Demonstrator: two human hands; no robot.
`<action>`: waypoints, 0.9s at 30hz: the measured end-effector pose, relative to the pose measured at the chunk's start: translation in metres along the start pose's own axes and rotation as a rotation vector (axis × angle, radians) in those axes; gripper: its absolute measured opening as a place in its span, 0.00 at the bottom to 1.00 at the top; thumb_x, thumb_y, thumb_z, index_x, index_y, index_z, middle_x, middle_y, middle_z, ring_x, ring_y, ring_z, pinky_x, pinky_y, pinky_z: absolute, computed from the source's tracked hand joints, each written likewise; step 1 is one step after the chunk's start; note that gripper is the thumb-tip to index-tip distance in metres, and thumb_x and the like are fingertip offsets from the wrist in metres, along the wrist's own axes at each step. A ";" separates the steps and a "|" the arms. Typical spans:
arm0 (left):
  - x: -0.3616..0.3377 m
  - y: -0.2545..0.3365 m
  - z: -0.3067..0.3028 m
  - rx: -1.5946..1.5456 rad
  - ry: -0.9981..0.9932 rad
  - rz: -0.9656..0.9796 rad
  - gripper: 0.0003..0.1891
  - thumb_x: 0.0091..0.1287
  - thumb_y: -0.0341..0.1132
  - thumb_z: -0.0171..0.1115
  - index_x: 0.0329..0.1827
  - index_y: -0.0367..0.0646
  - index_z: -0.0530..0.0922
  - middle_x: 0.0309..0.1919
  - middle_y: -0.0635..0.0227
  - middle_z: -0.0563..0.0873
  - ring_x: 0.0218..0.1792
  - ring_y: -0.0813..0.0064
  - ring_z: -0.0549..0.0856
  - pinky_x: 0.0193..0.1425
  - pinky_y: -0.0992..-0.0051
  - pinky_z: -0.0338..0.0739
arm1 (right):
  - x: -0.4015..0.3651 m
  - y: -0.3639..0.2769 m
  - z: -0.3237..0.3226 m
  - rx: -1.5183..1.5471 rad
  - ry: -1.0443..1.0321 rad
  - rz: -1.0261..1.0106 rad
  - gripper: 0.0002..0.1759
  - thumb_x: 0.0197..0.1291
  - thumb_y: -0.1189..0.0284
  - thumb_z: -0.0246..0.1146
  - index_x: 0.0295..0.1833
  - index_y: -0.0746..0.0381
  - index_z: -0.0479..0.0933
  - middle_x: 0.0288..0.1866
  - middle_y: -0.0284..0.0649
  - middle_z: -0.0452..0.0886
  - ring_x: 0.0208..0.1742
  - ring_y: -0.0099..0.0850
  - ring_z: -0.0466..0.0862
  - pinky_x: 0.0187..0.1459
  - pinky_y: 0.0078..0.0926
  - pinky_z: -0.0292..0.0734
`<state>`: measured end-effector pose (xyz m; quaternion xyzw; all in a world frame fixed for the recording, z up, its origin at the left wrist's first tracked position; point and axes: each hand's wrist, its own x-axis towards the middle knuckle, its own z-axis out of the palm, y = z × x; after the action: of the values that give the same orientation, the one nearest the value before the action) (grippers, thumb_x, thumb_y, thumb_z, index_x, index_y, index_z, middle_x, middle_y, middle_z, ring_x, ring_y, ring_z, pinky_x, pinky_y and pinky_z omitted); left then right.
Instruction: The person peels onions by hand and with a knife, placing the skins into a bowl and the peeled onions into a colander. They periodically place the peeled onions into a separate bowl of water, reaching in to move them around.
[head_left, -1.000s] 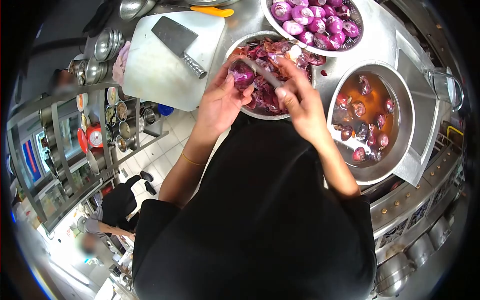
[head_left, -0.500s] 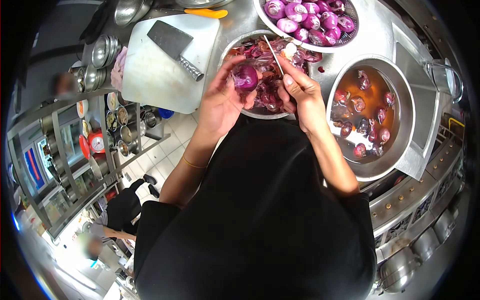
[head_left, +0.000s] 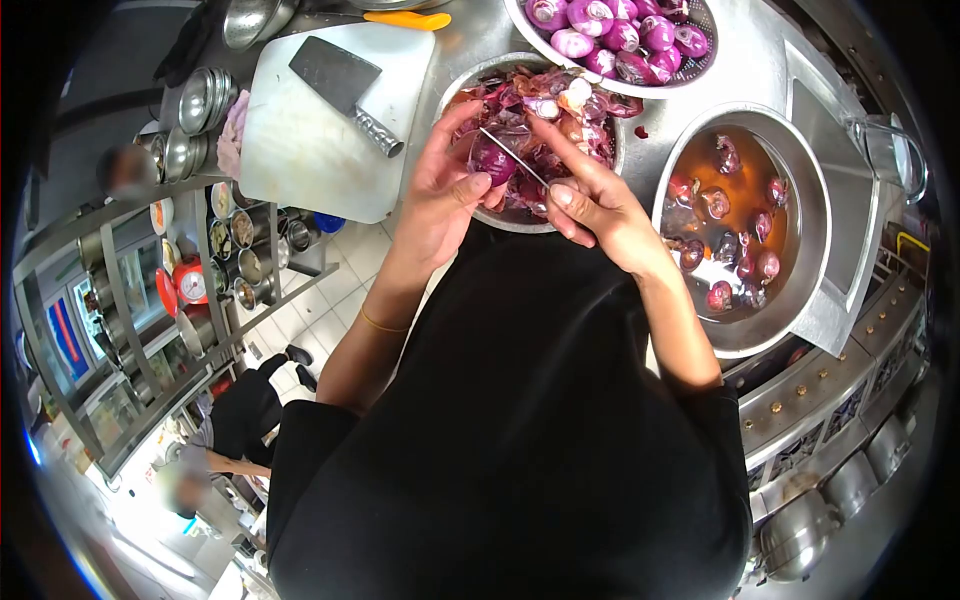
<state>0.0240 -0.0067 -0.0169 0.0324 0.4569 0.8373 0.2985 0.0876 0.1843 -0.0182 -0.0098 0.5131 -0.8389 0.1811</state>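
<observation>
My left hand [head_left: 440, 200] holds a purple onion [head_left: 493, 160] between thumb and fingers, over a metal bowl [head_left: 618, 150] of onion skins [head_left: 590, 125]. A thin knife [head_left: 514, 157] is in my right hand [head_left: 600, 205], its blade pointing up and left and lying across the onion. My index finger is stretched along beside the blade. The knife's handle is hidden in my palm.
A colander [head_left: 610, 78] of peeled onions stands behind the bowl. On the right is a basin [head_left: 822, 230] with onions in brownish liquid. A cleaver [head_left: 335, 75] lies on a white board [head_left: 310, 180] at left. Another person [head_left: 245, 415] stands at lower left.
The knife blade has swung left and down from near upright onto the onion. My right hand has moved slightly down, and the onion has turned a little in my left hand.
</observation>
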 end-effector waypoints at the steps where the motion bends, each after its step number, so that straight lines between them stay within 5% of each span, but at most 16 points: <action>1: 0.000 0.001 -0.001 0.021 -0.045 0.002 0.33 0.62 0.29 0.66 0.69 0.43 0.61 0.54 0.64 0.74 0.44 0.81 0.77 0.46 0.79 0.73 | -0.001 0.000 0.002 0.033 0.023 0.022 0.29 0.71 0.69 0.52 0.75 0.58 0.56 0.23 0.28 0.66 0.23 0.16 0.63 0.24 0.13 0.59; 10: 0.006 0.002 -0.005 0.192 -0.154 0.106 0.36 0.57 0.24 0.68 0.69 0.38 0.61 0.59 0.54 0.74 0.59 0.69 0.76 0.65 0.71 0.71 | 0.004 0.009 -0.005 0.080 0.358 -0.138 0.22 0.72 0.71 0.50 0.70 0.59 0.66 0.21 0.28 0.64 0.20 0.16 0.61 0.22 0.13 0.56; 17: 0.004 0.000 -0.012 0.372 -0.122 0.160 0.35 0.55 0.25 0.70 0.66 0.36 0.63 0.59 0.56 0.74 0.60 0.68 0.75 0.67 0.70 0.68 | 0.007 0.011 -0.014 -0.261 0.326 0.082 0.27 0.71 0.69 0.51 0.74 0.58 0.59 0.21 0.28 0.63 0.22 0.18 0.62 0.24 0.16 0.58; 23: 0.002 0.001 -0.012 -0.027 -0.065 0.045 0.30 0.57 0.19 0.64 0.64 0.35 0.66 0.58 0.60 0.74 0.57 0.73 0.77 0.64 0.71 0.72 | 0.008 0.019 -0.021 -0.550 0.206 0.139 0.27 0.69 0.70 0.54 0.72 0.58 0.62 0.21 0.31 0.67 0.24 0.21 0.66 0.28 0.22 0.64; 27: 0.004 0.000 -0.010 0.050 0.036 0.088 0.29 0.57 0.17 0.62 0.64 0.35 0.66 0.59 0.61 0.73 0.56 0.73 0.77 0.63 0.71 0.72 | 0.008 0.016 -0.014 -0.638 0.357 0.041 0.16 0.67 0.72 0.56 0.59 0.63 0.69 0.19 0.34 0.71 0.22 0.22 0.69 0.28 0.23 0.65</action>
<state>0.0178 -0.0121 -0.0230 0.0448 0.4813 0.8383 0.2520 0.0818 0.1872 -0.0402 0.0909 0.7726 -0.6214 0.0934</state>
